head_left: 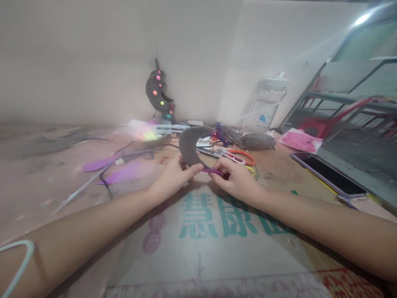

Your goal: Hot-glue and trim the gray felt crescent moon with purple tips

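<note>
A dark grey crescent moon cutout [187,145] is held up over the cardboard in the middle of the view. My left hand [178,171] pinches its lower left part between thumb and fingers. My right hand [234,176] is closed on a purple strip [212,170] that runs along the crescent's lower edge; whether the strip is fixed to the crescent I cannot tell. Behind my hands lie scissors with orange handles [245,155] and a dark blue glue gun [221,134] with a small red light.
A finished-looking crescent with coloured dots [155,93] leans on the wall. Purple leaf-shaped pieces [101,163] and a clear stick [82,190] lie left. Grey yarn [256,140], a water bottle [268,103], a pink packet [300,140] and a phone [330,174] are right. Printed cardboard [242,256] covers the front.
</note>
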Demonstrator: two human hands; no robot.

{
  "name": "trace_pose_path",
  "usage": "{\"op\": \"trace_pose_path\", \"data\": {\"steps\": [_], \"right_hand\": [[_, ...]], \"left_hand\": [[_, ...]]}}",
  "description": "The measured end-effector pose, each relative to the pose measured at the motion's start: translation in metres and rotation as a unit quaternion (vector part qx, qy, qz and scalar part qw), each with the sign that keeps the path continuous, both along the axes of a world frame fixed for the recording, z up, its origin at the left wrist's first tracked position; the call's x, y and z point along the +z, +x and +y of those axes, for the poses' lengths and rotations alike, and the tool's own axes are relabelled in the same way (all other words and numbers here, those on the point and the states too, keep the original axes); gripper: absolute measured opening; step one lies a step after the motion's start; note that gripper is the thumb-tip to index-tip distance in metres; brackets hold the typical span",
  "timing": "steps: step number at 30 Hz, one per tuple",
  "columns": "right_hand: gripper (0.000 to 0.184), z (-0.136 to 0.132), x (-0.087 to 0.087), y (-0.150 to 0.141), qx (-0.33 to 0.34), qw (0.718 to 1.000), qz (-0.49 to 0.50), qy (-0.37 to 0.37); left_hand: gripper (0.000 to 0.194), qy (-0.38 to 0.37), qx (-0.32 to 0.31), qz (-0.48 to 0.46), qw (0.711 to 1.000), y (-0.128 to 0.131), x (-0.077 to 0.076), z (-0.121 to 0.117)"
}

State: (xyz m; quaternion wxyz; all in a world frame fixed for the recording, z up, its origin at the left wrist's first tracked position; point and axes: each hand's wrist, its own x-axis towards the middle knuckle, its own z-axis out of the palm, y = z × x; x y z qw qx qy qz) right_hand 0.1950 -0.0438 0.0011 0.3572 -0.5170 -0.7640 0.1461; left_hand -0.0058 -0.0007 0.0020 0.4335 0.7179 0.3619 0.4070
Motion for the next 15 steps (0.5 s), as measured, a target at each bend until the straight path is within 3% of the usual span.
{"op": "trace_pose_path", "data": {"steps": [4, 9, 12, 15], "right_hand": [[0.012, -0.0033, 0.0030, -0.0001, 0.004, 0.998, -0.062, 0.025], [0.010, -0.0036, 0.0051, -0.0022, 0.004, 0.992, -0.109, 0.059], [0.012, -0.0027, 0.0021, -0.0036, 0.016, 0.988, -0.133, 0.073], [0.016, -0.0057, 0.0097, -0.0022, 0.019, 0.987, -0.153, 0.039]], "left_hand": [[0.056, 0.013, 0.016, 0.009, 1.000, 0.0024, -0.0026, -0.0015], [0.045, -0.043, 0.055, 0.000, 0.998, 0.0022, 0.0039, -0.0056], [0.033, -0.024, 0.046, -0.002, 0.999, -0.0007, 0.0038, -0.0050], [0.031, -0.017, 0.052, -0.026, 0.998, -0.0024, -0.0034, 0.0020]]}}
